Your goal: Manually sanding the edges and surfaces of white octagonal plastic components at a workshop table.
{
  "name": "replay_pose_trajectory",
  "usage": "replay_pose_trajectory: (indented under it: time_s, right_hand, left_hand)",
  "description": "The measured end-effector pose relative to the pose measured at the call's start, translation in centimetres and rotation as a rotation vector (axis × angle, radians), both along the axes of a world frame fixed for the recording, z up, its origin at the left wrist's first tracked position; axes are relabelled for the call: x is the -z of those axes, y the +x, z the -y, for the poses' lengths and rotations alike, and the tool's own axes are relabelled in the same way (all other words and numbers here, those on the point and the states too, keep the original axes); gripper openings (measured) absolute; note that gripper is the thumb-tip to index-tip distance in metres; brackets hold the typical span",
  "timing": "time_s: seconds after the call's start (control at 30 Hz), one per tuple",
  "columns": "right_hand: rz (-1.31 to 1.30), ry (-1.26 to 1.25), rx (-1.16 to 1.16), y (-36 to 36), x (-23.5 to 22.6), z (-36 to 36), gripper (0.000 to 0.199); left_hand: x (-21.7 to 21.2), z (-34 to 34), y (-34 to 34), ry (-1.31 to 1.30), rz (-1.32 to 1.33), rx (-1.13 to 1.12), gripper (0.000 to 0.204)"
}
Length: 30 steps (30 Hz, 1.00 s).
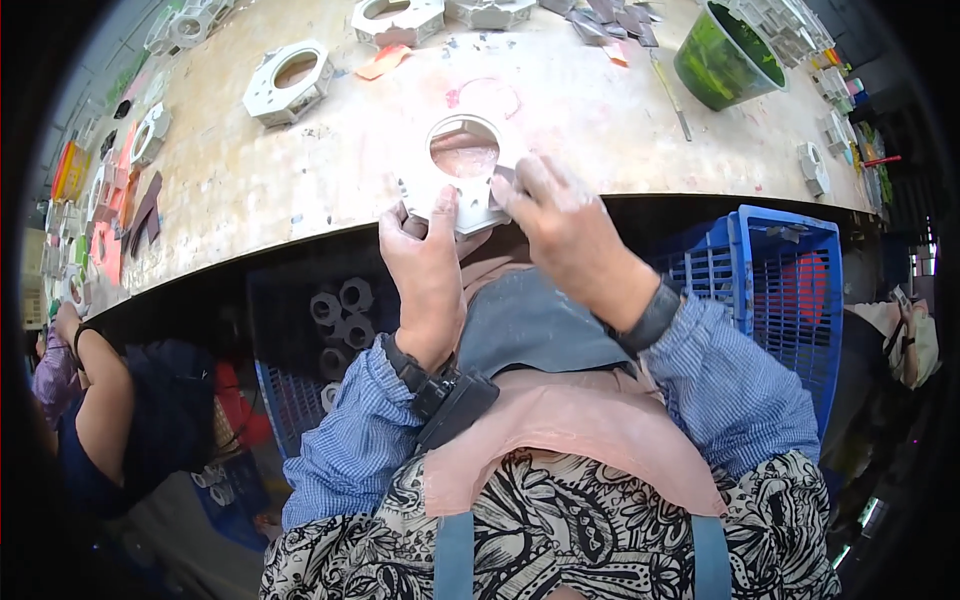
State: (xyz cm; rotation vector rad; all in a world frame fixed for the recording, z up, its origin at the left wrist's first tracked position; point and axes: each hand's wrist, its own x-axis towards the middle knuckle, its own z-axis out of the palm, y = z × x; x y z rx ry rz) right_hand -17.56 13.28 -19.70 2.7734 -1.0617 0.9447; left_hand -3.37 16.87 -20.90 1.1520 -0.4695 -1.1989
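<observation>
A white octagonal part with a large round hole rests at the table's near edge, right in front of me. My left hand grips its near left corner, thumb on top and fingers curled beneath. Over the part's right side, my right hand pinches a small dark piece, apparently sandpaper, against its rim. Fine whitish dust coats the fingers of both hands. The fingers under the part are mostly hidden.
Similar white parts lie farther back on the table. A green bucket stands at the far right. Dark sandpaper strips lie left. Blue crates stand below the edge on both sides. Another person's arm is at the left.
</observation>
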Motion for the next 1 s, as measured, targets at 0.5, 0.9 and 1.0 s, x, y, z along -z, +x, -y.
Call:
replay_pose_trajectory:
  time_s: [0.5,0.9,1.0]
  right_hand:
    - [0.001,0.054,-0.078,-1.4,0.5,-0.1,0.034]
    - [0.097,-0.090,0.137,-6.1,-1.1,3.9,0.035]
    - [0.250,-0.017,-0.051,-3.1,0.5,2.4,0.032]
  left_hand:
    - [0.7,0.0,0.1,0.009,-0.026,-0.004,0.040]
    - [0.3,-0.2,0.1,0.063,0.097,0.021,0.031]
    - [-0.3,-0.2,-0.2,0.079,0.033,0.008,0.034]
